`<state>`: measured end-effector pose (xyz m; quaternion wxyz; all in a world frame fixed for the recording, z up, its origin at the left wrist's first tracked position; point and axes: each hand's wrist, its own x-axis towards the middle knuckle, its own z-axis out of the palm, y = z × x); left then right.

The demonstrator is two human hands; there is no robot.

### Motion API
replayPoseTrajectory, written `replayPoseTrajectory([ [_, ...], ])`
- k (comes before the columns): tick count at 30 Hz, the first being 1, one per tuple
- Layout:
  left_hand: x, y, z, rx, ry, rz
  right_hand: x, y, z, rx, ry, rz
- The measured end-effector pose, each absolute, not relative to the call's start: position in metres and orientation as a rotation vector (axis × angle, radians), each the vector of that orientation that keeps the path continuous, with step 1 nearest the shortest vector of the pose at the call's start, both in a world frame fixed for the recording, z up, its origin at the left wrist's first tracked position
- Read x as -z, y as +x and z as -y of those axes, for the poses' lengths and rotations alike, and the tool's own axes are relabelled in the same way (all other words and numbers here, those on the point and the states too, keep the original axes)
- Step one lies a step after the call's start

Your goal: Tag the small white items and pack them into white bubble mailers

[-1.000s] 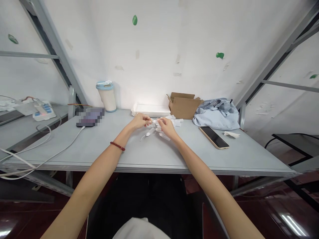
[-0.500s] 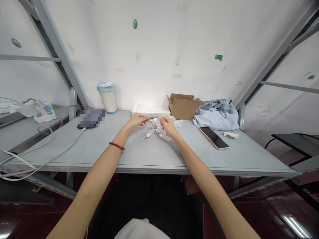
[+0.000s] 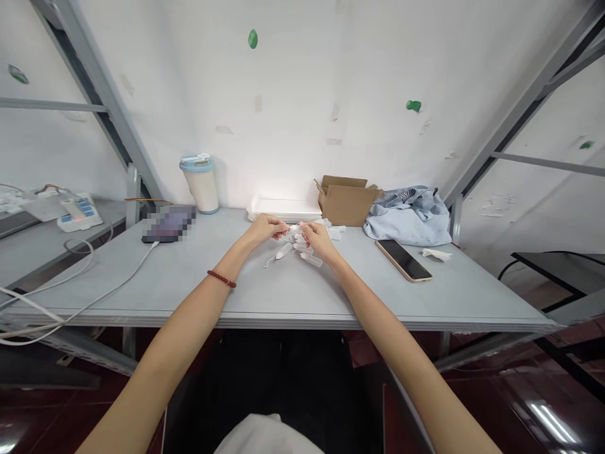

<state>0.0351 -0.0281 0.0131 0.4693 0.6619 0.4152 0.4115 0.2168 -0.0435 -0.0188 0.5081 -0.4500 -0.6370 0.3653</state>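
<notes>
While we look down at the grey table point(image 3: 293, 296), we see two bare hands meeting over the middle of its far half. The left hand point(image 3: 267, 229) and the right hand point(image 3: 318, 239) face each other, thumb and fingers of each pinched together on a small white piece point(image 3: 293, 229) between them, its details too fine for us to make out. Below and just beside them, a loose heap of white pieces point(image 3: 311, 259) rests on the tabletop, one trailing a thin string point(image 3: 268, 261).

Behind the heap, by the wall point(image 3: 293, 94), we see a flat white stack point(image 3: 286, 208), then an open cardboard box point(image 3: 347, 205) and a crumpled light-blue cloth point(image 3: 409, 219). In front of the cloth lies a phone point(image 3: 403, 260), its screen dark, with a scrap of white paper point(image 3: 437, 255) near it. Toward the left end, a cup point(image 3: 201, 188) with a blue lid stands upright; near it lies a pixelated device point(image 3: 169, 225) with a white cable point(image 3: 118, 284).

Around us, the white wall carries green patches point(image 3: 253, 39) and tape marks point(image 3: 225, 130). A grey metal frame point(image 3: 97, 94) slants up at the left, a power strip point(image 3: 79, 214) sits beyond it, and the dark red floor point(image 3: 496, 403) shines with reflected light.
</notes>
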Motion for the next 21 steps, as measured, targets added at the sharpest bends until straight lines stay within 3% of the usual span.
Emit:
replayPoseTrajectory([
  [7,-0.018,0.027,0.028,-0.950,1.634,-1.050,0.018,0.212,0.048,-0.783,-1.150,1.674],
  [12,-0.031,0.005,0.026,-1.071,1.640,-1.137,0.020,0.191,0.056,-0.510,-1.175,1.934],
  [17,-0.026,-0.017,0.013,-1.169,1.559,-1.448,0.022,0.188,0.059,-0.249,-1.148,2.158],
  [21,-0.015,-0.025,0.001,-0.978,1.516,-1.773,0.022,0.194,0.059,-0.223,-1.173,2.312],
])
